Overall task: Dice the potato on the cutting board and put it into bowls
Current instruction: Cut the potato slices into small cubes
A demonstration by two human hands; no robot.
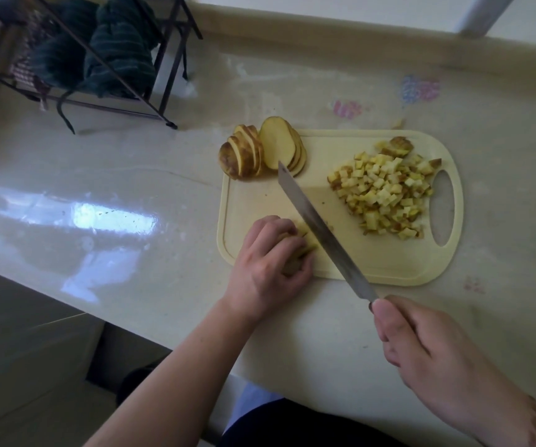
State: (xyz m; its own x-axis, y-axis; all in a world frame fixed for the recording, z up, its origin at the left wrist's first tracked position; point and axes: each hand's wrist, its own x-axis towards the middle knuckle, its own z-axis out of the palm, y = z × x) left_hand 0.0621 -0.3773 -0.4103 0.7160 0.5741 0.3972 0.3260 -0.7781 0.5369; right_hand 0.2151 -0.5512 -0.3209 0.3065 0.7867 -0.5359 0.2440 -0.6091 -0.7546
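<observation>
Left hand [271, 262] curled over a stack of potato slices [305, 241] at the near-left corner of the cutting board [386, 266], fingertips pressing the stack down; right hand [421, 340] closed around the handle of a long knife [321, 230], whose blade lies diagonally across the board with its edge just beside the held stack. Work completed: a sizeable heap of diced potato [386, 195] lies near the board's handle hole, on the right. Work remaining: the stack under the left hand is only partly cut, and two fanned groups of uncut slices [262, 153] rest at the far-left edge of the board, slightly overhanging the worktop [131, 175]. No bowls are visible, so the transfer step appears not yet begun. Overall, dicing seems roughly half done.
</observation>
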